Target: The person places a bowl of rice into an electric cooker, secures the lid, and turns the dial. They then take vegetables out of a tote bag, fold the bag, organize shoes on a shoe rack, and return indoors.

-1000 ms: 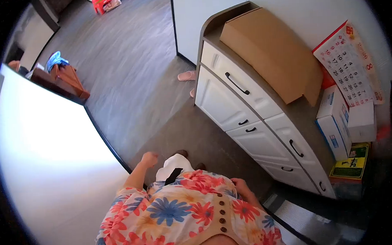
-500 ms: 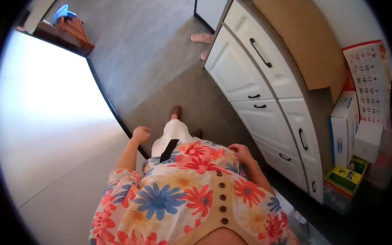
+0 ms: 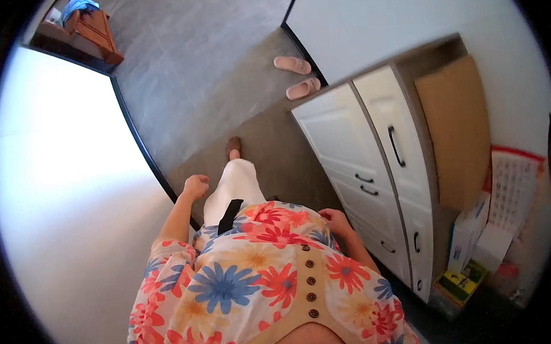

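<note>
My left hand [image 3: 196, 186] hangs at my side, close to the dark edge of the white wall or panel. Its fingers are loosely curled, and nothing shows in them. On the other side, my right hand [image 3: 336, 220] hangs beside the hem of my floral blouse [image 3: 279, 281], near the white cabinet. Its fingers are curled too, partly hidden, with no object visible. A black strap [image 3: 230, 216] lies at my waist over white trousers [image 3: 230, 189]. One brown shoe [image 3: 234, 146] shows ahead on the floor.
A white cabinet [image 3: 353, 151] with black handles stands along the right, bearing a cardboard sheet [image 3: 456, 129], a calendar [image 3: 514, 185] and boxes. Pink slippers [image 3: 303, 88] lie past its far corner. A white panel [image 3: 69, 179] borders the left; brown wooden furniture [image 3: 98, 35] stands farther off.
My view has moved forward along the floor and turned; the cabinet has shifted down and right. Both slippers now show fully. My hands keep nearly the same pose.
</note>
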### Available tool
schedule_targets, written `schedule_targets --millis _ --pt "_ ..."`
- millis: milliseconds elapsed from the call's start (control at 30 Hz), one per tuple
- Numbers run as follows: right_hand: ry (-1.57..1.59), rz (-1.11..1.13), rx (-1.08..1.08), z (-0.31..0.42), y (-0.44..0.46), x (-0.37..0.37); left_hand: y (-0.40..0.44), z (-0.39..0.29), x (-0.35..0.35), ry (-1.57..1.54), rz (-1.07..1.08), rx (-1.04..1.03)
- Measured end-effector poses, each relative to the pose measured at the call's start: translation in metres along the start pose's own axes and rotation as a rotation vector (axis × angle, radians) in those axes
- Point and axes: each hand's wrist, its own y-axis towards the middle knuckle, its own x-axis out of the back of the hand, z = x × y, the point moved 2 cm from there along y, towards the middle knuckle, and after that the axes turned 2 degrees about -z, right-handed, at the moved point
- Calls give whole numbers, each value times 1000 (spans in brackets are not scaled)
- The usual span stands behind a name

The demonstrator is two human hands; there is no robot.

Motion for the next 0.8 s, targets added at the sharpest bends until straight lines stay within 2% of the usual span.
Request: schedule_targets --millis 67,100,200,300,367,600,733,800 --pt "-40 20 4 37 27 0 21 -8 33 -62 0 25" --pt "-91 29 23 84 31 7 29 -13 52 -93 0 39" --pt "-173 -13 140 143 82 17 45 -33 112 19 -58 -19" --pt "-61 -3 178 184 139 29 86 -26 143 -40 -90 33" --pt "-106 -10 173 236 160 42 112 -33 157 -53 -111 -24" --pt "-217 26 268 318 272 75 183 -125 164 -280 -77 -35" --pt "-271 166 148 393 340 93 235 -174 207 -315 -100 -92" --pt "-393 158 240 428 373 119 255 -197 227 -312 -115 -69"
